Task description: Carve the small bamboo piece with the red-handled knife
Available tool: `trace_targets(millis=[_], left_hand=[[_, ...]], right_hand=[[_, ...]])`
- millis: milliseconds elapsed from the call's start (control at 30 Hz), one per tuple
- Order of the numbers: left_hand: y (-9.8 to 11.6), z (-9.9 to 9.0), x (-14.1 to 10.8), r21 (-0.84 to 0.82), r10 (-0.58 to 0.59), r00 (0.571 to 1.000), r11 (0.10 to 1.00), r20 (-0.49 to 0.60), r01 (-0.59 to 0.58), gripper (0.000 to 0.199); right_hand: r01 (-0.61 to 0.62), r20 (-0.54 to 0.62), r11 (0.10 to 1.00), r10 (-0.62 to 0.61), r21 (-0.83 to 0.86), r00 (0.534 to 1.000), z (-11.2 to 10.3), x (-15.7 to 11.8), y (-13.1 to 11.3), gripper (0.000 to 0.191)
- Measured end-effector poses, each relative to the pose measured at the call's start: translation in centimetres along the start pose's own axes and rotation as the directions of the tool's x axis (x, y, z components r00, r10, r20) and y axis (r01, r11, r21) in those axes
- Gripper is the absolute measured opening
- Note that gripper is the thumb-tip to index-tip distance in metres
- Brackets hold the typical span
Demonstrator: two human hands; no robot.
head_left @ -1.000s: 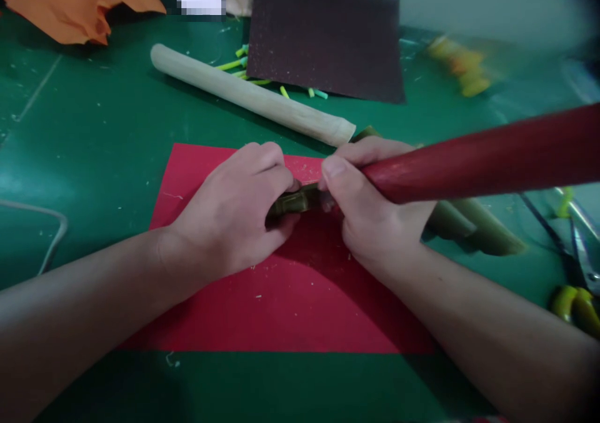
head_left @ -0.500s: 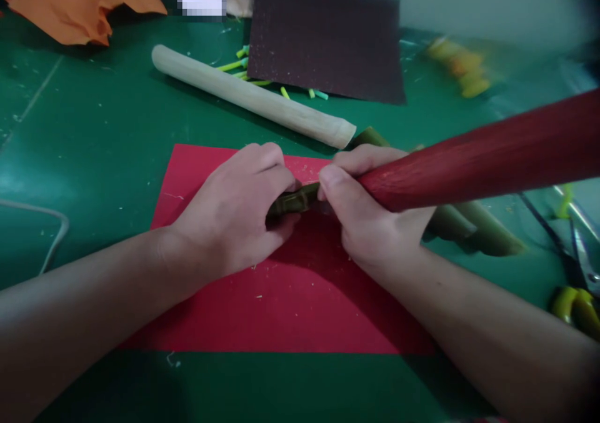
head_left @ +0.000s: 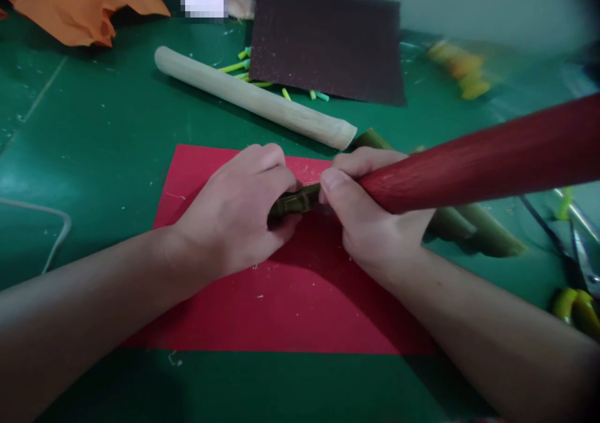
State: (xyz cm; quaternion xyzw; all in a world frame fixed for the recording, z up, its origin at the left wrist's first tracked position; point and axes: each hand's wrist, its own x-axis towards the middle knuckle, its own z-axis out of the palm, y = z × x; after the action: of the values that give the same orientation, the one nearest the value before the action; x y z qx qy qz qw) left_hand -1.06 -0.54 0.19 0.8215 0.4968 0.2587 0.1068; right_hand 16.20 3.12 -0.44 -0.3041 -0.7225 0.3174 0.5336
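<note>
My left hand [head_left: 234, 213] is wrapped round a dark green piece [head_left: 300, 201], perhaps bamboo, above a red sheet [head_left: 267, 310]. Close on its right, my right hand [head_left: 370, 217] grips the lower end of a thick red rod [head_left: 492, 151] that slants up to the right edge. The rod's tip is hidden by the fingers, right at the green piece. Small pale shavings lie on the red sheet beneath both hands.
Behind the hands are a pale round stick [head_left: 253, 98], a dark sheet [head_left: 328, 42] over green straws, and orange paper [head_left: 84, 10]. On the right lie green stalk pieces [head_left: 487, 229] and yellow-handled scissors [head_left: 581, 304].
</note>
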Motion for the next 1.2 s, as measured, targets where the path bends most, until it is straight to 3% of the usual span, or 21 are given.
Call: trace_targets(millis=[133,267,467,633,900,1200], left_hand=[[-0.17,-0.01,-0.09,0.003,0.021,1.0,1.0,-0.013,-0.021,0.01],[0.02,-0.25,0.0,0.003,-0.024,0.999,1.0,0.041,0.024,0.007],[0.14,-0.23,0.05,0.007,-0.032,0.998,0.999,0.046,0.032,0.009],[0.1,-0.2,0.03,0.009,-0.02,0.999,1.0,0.039,0.019,0.008],[0.21,-0.38,0.15,-0.004,-0.033,0.997,0.999,0.064,0.034,0.008],[0.23,-0.34,0.02,0.018,-0.027,0.998,0.999,0.053,0.026,0.009]], right_hand=[[-0.042,-0.056,0.999,0.044,0.029,0.997,0.25,-0.2,-0.02,0.025],[-0.101,-0.03,0.993,0.103,0.062,0.994,0.17,-0.12,-0.01,0.028],[-0.003,0.042,1.0,0.002,0.023,0.999,-0.07,0.2,-0.03,0.029],[-0.041,-0.057,0.999,0.042,0.016,0.997,0.07,-0.03,0.29,0.026],[-0.01,0.001,0.999,0.01,0.034,1.0,0.01,0.03,0.18,0.03],[-0.042,-0.111,0.997,0.049,0.06,0.993,0.62,-0.03,0.6,0.024]])
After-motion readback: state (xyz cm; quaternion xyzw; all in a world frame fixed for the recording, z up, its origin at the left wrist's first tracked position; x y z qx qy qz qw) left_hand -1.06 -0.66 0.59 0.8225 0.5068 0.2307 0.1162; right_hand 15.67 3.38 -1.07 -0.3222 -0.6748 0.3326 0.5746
